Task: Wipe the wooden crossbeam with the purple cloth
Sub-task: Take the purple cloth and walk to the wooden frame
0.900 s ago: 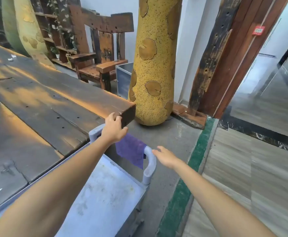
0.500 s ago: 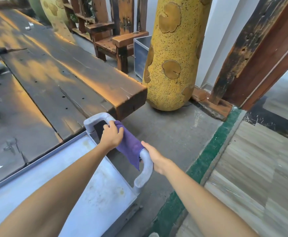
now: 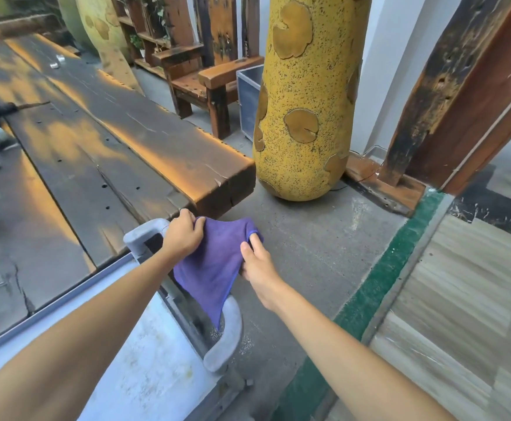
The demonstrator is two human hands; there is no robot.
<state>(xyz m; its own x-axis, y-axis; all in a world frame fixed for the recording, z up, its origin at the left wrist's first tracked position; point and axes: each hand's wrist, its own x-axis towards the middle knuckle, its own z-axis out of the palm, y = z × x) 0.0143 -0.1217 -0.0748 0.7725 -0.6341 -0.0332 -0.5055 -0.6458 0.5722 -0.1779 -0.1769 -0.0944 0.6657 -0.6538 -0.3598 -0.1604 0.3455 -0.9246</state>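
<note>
Both hands pinch the purple cloth (image 3: 214, 262) — left hand (image 3: 182, 235) bunching its upper corner, right hand (image 3: 255, 262) gripping the opposite edge — stretching it flat, likely to ready a wiping face. It hangs over the grey cart handle (image 3: 226, 338), tapering downward. The wooden crossbeam (image 3: 157, 153) lies just beyond, its long axis running away leftward, blunt end nearest the hands.

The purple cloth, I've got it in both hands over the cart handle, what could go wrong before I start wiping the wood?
1. The purple cloth hangs low, its bottom corner draped by the grey cart handle; it might snag there as you lift.
2. The right hand only pinches one edge while the left hand grips a corner, so that edge could slip free.
3. The wooden beam looks cracked and rough at its end; the cloth may catch.
</note>
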